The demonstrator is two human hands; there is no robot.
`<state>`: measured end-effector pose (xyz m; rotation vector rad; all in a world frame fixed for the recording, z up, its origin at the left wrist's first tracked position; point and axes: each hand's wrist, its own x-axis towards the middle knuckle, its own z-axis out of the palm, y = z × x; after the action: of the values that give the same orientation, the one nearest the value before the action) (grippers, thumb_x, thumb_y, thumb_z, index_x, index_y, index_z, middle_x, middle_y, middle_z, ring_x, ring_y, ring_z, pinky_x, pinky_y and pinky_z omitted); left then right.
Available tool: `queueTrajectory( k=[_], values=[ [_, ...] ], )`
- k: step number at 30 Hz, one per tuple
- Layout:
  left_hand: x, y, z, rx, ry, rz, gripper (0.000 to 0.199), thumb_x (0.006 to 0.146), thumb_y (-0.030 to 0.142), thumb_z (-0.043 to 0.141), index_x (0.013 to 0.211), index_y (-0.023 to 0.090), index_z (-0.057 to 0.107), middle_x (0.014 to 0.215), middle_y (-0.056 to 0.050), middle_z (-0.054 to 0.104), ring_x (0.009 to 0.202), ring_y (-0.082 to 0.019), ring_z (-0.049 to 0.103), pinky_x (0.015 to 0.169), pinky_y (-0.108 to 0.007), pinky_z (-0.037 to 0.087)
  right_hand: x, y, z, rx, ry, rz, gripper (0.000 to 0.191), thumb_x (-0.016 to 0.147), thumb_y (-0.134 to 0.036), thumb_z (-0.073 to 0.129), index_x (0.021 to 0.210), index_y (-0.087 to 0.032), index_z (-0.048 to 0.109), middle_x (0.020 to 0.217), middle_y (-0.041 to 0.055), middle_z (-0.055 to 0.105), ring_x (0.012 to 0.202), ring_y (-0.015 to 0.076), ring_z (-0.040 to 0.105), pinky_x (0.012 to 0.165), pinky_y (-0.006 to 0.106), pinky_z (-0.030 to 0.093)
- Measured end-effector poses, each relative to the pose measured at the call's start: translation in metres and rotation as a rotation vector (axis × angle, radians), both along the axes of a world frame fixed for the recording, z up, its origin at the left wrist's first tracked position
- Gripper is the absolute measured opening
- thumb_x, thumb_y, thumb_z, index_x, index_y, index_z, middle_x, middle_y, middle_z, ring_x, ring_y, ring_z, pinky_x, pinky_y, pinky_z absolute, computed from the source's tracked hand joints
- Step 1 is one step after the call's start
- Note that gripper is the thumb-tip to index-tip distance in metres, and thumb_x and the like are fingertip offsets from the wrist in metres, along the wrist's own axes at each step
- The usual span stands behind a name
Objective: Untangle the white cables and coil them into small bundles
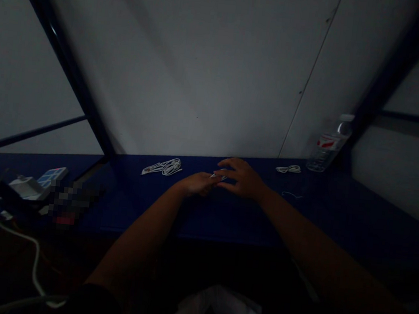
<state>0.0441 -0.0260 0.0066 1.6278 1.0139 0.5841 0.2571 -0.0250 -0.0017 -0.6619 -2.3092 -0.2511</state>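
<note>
Over the blue shelf [196,220], my two hands meet around a small piece of white cable [224,177]. My left hand [200,183] is closed, with the cable at its fingertips. Curved around the other side is my right hand [242,178], its fingers somewhat parted and the cable between them. Most of the cable is hidden by the fingers. Left of my hands lies a loosely bundled white cable [163,167]. A smaller folded white cable [288,169] rests to the right, near the back wall.
A clear plastic bottle [327,144] with a white cap stands at the right rear. A thin pale strand [292,194] lies near my right forearm. At left are a power strip [52,177], a white plug adapter [26,186] and a hanging white cord [36,259]. Blue frame bars [65,74] rise at both sides.
</note>
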Motion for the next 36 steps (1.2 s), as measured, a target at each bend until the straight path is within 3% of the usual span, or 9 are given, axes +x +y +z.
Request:
queueTrajectory(
  k=[3,14,22,28,32,36],
  values=[
    [-0.003,0.002,0.002,-0.102,0.010,-0.091,0.051,0.078,0.069,0.059,0.078,0.018,0.057,0.057,0.006,0.031,0.050,-0.008,0.026,0.048,-0.024,0.024,0.000,0.000,0.000,0.020,-0.011,0.000,0.035,0.087,-0.038,0.066,0.121,-0.028,0.066,0.127,0.0092,0.059,0.115,0.0271,0.054,0.098,0.046,0.041],
    [-0.005,-0.002,0.007,-0.087,0.101,-0.114,0.051,0.077,0.069,0.060,0.079,0.018,0.061,0.055,0.005,0.036,0.048,-0.009,0.029,0.048,-0.024,0.027,0.001,0.002,-0.003,0.047,-0.089,0.021,0.034,0.087,-0.037,0.066,0.121,-0.031,0.066,0.128,0.0070,0.061,0.116,0.0269,0.054,0.098,0.047,0.039],
    [-0.006,-0.002,0.007,0.178,0.202,-0.166,0.040,0.082,0.057,0.060,0.083,0.017,0.068,0.060,-0.001,0.052,0.049,-0.012,0.043,0.047,-0.025,0.030,0.001,0.005,-0.005,0.058,-0.129,0.014,0.027,0.089,-0.036,0.063,0.114,-0.027,0.070,0.120,0.0070,0.065,0.110,0.0261,0.056,0.097,0.046,0.039],
    [-0.004,0.008,-0.002,0.492,0.246,-0.148,0.037,0.095,0.041,0.043,0.078,0.017,0.066,0.073,-0.003,0.061,0.067,-0.014,0.053,0.065,-0.024,0.038,-0.001,0.007,-0.003,0.015,-0.138,0.034,0.025,0.089,-0.029,0.059,0.111,-0.022,0.069,0.111,0.0089,0.068,0.104,0.0254,0.058,0.093,0.043,0.041],
    [-0.001,0.010,-0.004,0.698,0.314,-0.099,0.037,0.094,0.044,0.047,0.086,0.016,0.068,0.072,-0.002,0.061,0.070,-0.015,0.053,0.066,-0.024,0.036,-0.007,0.003,-0.002,0.003,-0.073,-0.010,0.025,0.088,-0.024,0.057,0.110,-0.018,0.068,0.108,0.0112,0.067,0.103,0.0262,0.057,0.092,0.043,0.042],
    [-0.001,0.010,-0.006,0.745,0.327,-0.084,0.043,0.096,0.047,0.042,0.085,0.014,0.067,0.068,-0.001,0.058,0.065,-0.013,0.050,0.062,-0.024,0.033,-0.012,0.002,-0.005,-0.057,0.004,-0.036,0.022,0.086,-0.023,0.058,0.106,-0.017,0.065,0.106,0.0118,0.066,0.102,0.0264,0.057,0.092,0.042,0.043]
  ],
)
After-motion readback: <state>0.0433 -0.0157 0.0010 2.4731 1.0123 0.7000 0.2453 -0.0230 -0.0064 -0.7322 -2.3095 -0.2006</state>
